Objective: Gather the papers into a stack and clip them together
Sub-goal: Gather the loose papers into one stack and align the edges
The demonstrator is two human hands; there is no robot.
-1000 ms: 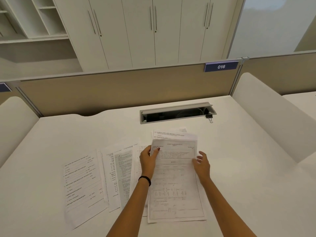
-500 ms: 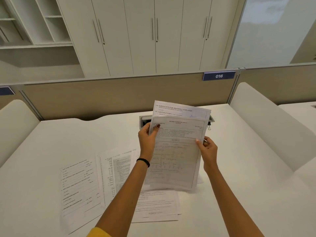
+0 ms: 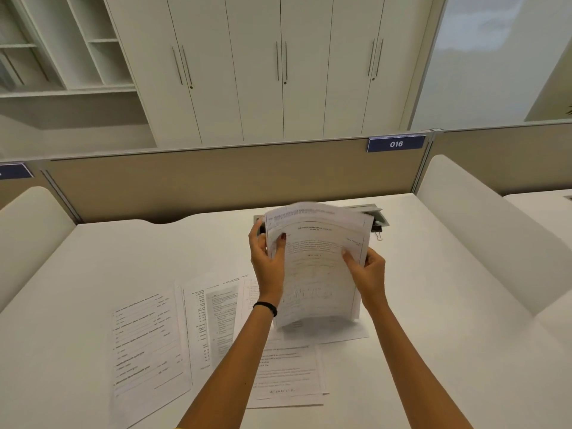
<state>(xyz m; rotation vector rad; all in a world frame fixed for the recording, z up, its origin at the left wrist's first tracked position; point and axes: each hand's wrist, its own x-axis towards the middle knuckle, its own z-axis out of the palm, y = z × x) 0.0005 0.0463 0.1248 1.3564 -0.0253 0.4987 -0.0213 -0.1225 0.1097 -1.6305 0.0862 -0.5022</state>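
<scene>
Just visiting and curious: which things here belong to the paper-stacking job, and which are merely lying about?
In the job: held sheets, pinched by the left hand and right hand; loose papers flat on the desk; binder clip beside the cable tray.
Lying about: cable tray, 016 sign, cabinets, open shelves.

Even, soft, diffuse lighting; faint shadow under held papers, top edge motion-blurred. Wide-angle bowing at frame edges.
</scene>
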